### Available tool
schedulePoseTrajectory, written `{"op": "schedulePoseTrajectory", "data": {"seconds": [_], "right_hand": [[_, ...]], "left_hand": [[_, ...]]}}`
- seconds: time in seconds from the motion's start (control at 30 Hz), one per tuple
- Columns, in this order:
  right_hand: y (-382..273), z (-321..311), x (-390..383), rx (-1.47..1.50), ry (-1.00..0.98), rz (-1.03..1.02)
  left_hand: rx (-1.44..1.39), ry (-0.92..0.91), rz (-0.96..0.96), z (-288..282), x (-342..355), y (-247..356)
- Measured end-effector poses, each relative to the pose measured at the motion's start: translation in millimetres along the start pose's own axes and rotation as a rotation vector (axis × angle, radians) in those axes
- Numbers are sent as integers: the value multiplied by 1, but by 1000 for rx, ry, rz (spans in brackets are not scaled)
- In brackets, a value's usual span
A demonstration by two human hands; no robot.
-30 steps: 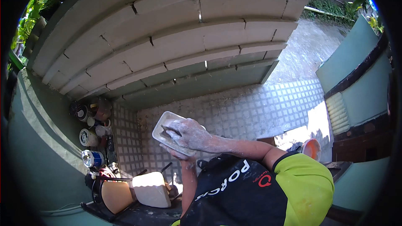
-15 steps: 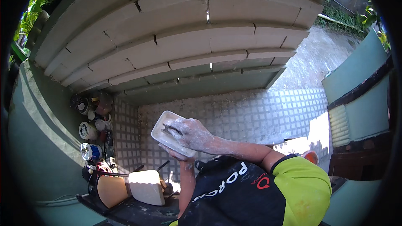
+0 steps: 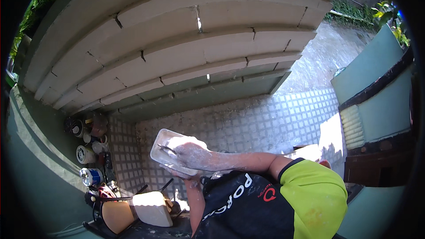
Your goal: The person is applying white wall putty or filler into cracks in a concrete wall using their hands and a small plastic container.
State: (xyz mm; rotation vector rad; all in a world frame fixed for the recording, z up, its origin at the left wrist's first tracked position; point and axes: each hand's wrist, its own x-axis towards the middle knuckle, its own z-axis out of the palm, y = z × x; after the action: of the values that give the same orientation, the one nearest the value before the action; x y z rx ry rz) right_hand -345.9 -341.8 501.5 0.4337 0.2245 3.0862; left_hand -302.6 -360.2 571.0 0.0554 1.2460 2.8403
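Two hands, one tray. Whitish rectangular tray [image 3: 156, 152] is in front of the torso, above the tiled floor [image 3: 230, 124], lying diagonally in view. Left hand [image 3: 179, 174], mostly hidden, grasps it from beneath at the near side. Right hand [image 3: 190, 152], white-dusted, is over the tray, fingers bent down into it. One thin dark thing [image 3: 166, 148] shows at those fingers; can't tell what it is or whether they grip it. Left wall: at least four containers, incl. one white bucket [image 3: 84, 154] and one blue-and-white can [image 3: 91, 177]. Two chair panels nearby: one tan panel [image 3: 117, 217], one white panel [image 3: 152, 209].
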Motion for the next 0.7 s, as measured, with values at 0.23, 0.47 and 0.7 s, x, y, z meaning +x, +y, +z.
{"op": "schedulePoseTrajectory", "data": {"seconds": [0.23, 0.47, 0.7], "right_hand": [[-84, 148, 37, -1652, -13, 443], [-86, 188, 63, -1893, 159, 432], [-42, 126, 43, -2425, 338, 318]], "left_hand": [[-67, -24, -81, -14, 19, -23], [-108, -99, -213, -17, 36, -29], [-133, -179, -344, -35, 51, -4]]}}
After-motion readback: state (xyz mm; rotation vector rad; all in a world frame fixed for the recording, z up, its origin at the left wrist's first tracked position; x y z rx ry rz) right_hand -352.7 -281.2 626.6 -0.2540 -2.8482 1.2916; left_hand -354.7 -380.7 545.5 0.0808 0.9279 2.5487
